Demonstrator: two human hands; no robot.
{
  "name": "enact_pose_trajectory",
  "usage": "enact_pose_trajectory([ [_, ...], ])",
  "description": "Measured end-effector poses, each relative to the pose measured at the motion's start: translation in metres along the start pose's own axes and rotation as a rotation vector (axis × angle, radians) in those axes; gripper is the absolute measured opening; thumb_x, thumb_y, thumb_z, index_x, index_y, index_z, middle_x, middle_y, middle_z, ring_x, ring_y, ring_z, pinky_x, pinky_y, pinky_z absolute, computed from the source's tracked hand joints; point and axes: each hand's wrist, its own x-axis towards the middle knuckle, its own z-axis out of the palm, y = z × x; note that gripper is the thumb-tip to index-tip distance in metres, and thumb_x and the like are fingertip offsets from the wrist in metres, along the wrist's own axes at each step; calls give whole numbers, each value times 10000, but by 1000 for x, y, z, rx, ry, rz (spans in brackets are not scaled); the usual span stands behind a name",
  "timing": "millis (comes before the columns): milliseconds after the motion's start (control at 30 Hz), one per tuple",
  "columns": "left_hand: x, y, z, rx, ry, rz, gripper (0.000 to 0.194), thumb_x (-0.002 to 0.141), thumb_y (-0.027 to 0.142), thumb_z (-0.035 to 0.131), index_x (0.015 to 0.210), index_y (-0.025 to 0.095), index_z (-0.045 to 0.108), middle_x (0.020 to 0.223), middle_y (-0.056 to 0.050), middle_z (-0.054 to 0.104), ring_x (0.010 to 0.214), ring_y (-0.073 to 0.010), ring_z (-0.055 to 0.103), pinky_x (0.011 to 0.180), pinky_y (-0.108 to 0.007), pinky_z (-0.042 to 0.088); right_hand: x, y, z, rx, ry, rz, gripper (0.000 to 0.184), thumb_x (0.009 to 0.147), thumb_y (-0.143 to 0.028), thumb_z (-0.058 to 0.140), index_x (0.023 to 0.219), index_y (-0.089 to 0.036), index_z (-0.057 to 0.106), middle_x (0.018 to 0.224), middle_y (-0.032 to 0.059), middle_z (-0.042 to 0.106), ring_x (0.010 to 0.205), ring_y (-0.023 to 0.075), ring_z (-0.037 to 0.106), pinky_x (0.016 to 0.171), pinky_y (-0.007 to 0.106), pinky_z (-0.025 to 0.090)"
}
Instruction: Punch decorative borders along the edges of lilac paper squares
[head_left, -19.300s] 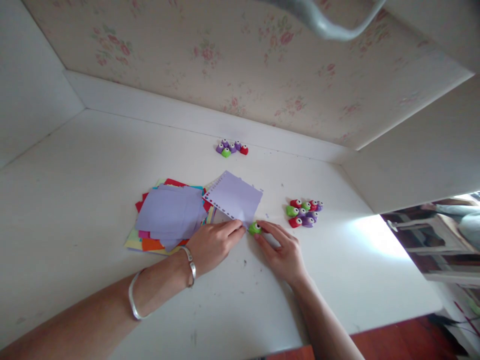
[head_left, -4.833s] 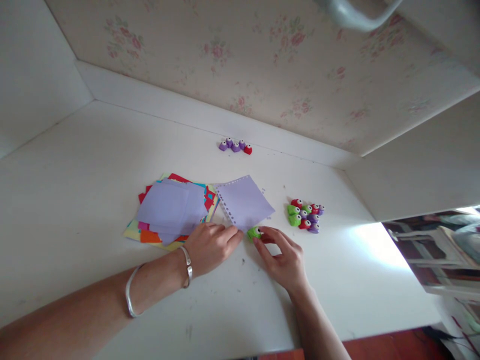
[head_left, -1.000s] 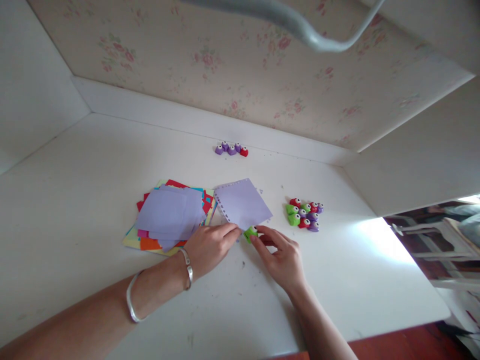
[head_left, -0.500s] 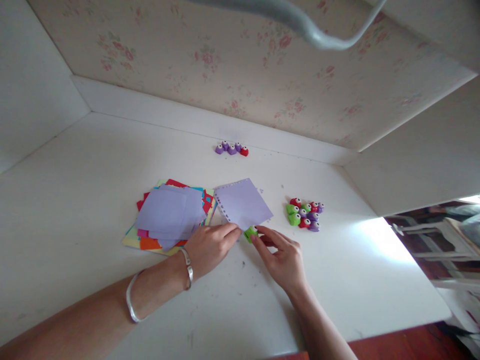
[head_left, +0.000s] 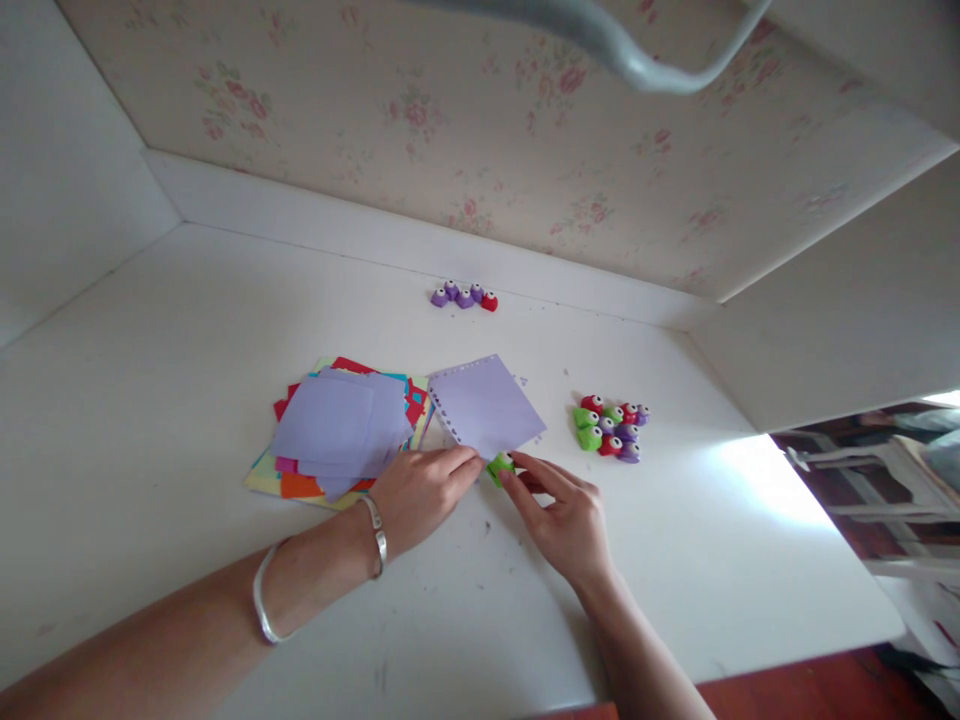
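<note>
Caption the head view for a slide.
Left hand steadying a lilac sheet with punched edges, right hand gripping a green punch at its near corner.

Your right hand grips the green craft punch at the near corner of the perforated purple sheet. Your left hand contacts that corner, right of the stacked coloured paper.

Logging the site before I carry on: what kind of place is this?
Probably a room in a home, at a built-in desk or counter: the white tabletop sits in a boxed white recess, floral wallpaper lines the wall behind it, and reddish flooring shows below its edge.
</note>
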Motion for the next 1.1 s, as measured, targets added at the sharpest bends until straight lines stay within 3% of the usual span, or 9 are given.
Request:
enact_pose_trajectory([
  [533, -1, 1, 1, 23, 15, 50, 243, 957, 84, 434, 1089, 139, 630, 995, -58, 704, 809, -140, 703, 669, -225, 565, 0, -1, 1, -19, 10, 20, 194, 865, -325, 663, 989, -211, 758, 893, 51, 764, 635, 147, 710, 399, 180, 548],
  [733, -1, 1, 2, 22, -2, 58, 255, 960, 88, 435, 1111, 144, 632, 1003, -60, 706, 814, -144, 704, 687, -234, 574, -2, 1, 5, -44, -29, -54, 212, 893, -305, 629, 1050, -208, 733, 966, 68, 747, 693, 147, 711, 433, 187, 582],
  [933, 2, 2, 1, -81, -2, 136, 339, 927, 43, 458, 1216, 157, 596, 1192, -61, 680, 967, -167, 692, 818, -291, 586, 2, 11, 0, -105, -40, -77, 204, 889, -287, 635, 1058, -224, 729, 1033, 71, 743, 799, 179, 727, 455, 199, 594],
  [1000, 3, 2, 1, -118, 16, 142, 332, 908, 33, 471, 1173, 166, 621, 1240, -53, 663, 994, -165, 683, 846, -291, 578, 3, 13, -4, -112, -51, -76, 210, 886, -280, 636, 1067, -222, 726, 1032, 74, 744, 821, 187, 729, 450, 199, 588],
  [1100, 3, 2, -1, -107, 61, 72, 249, 898, 58, 489, 1021, 166, 676, 1149, -49, 696, 898, -163, 691, 815, -308, 576, 4, 15, -7, -114, -61, -62, 212, 892, -281, 624, 1069, -222, 725, 1025, 73, 748, 830, 190, 730, 438, 196, 578],
])
